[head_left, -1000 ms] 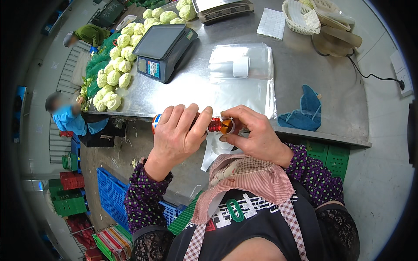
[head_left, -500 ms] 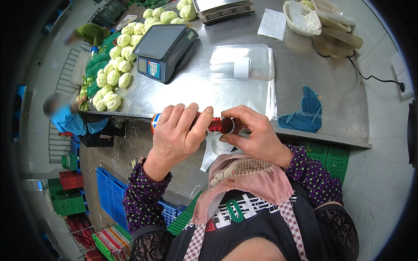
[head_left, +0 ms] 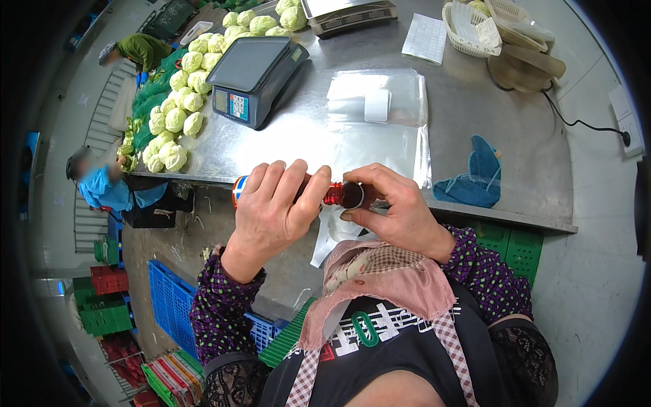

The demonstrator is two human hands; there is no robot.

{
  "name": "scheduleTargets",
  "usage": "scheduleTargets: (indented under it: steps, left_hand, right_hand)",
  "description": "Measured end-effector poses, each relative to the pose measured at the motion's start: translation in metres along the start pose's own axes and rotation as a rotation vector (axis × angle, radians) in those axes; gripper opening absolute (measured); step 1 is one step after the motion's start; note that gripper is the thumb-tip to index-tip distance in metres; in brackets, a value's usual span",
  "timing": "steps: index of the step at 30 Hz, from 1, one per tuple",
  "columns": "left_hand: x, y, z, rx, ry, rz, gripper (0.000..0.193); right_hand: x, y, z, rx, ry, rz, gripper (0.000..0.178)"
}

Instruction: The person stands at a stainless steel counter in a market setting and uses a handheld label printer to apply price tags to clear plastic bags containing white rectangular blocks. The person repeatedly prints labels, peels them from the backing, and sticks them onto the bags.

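Observation:
A bottle (head_left: 333, 195) lies sideways between my hands at the table's near edge, with a see-through red neck and a blue, white and orange label end at left. My left hand (head_left: 274, 207) is wrapped over its body from above and hides most of it. The thumb and fingers of my right hand (head_left: 392, 203) are closed around the dark, round end of the neck, where the cap sits. Just beyond my hands a stack of clear plastic bags (head_left: 380, 146) lies flat on the steel table (head_left: 278, 146).
Several cabbages (head_left: 175, 121) line the table's left side, by a digital scale (head_left: 251, 64). A blue cloth (head_left: 478, 178) lies near the right front corner. White baskets (head_left: 468, 30) and a paper sheet (head_left: 424, 37) are farther back. Two people (head_left: 108, 190) work at left; a blue pallet (head_left: 169, 298) stands below.
My hands and the bottle keep almost the same place, the bottle shifting very slightly left. The person in blue at left has moved a little, with a hand nearer the cabbage leaves.

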State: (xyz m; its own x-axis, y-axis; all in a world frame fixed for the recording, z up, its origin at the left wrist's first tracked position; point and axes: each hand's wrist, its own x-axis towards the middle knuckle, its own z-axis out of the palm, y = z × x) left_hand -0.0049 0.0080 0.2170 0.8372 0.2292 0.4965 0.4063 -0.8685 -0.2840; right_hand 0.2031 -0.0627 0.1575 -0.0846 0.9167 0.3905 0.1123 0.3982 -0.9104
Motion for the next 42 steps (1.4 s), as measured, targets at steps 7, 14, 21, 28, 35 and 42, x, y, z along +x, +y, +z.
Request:
scheduleTargets:
  steps: [7,14,21,28,35,42]
  left_hand:
    - [0.0,0.0,-0.001,0.002,-0.003,0.004,0.073]
    - [0.0,0.0,-0.002,0.006,-0.006,0.004,0.073]
    - [0.001,0.004,0.0,-0.067,0.021,-0.113,0.074]
    - [-0.009,0.019,0.019,-0.318,0.246,-0.334,0.077]
    - [-0.008,0.039,0.029,-0.666,0.458,-0.525,0.091]
    - [-0.016,0.046,0.021,-0.792,0.477,-0.657,0.094]
  right_hand:
    - [0.001,0.001,0.0,0.001,0.001,-0.007,0.046]
    - [0.001,0.0,0.001,0.002,-0.001,-0.007,0.045]
    - [0.002,-0.001,0.0,-0.001,0.01,-0.026,0.046]
    - [0.003,-0.012,-0.013,-0.021,-0.081,0.042,0.048]
    - [0.007,-0.034,-0.029,-0.027,-0.164,0.082,0.049]
    - [0.014,-0.066,-0.046,-0.008,-0.262,0.045,0.053]
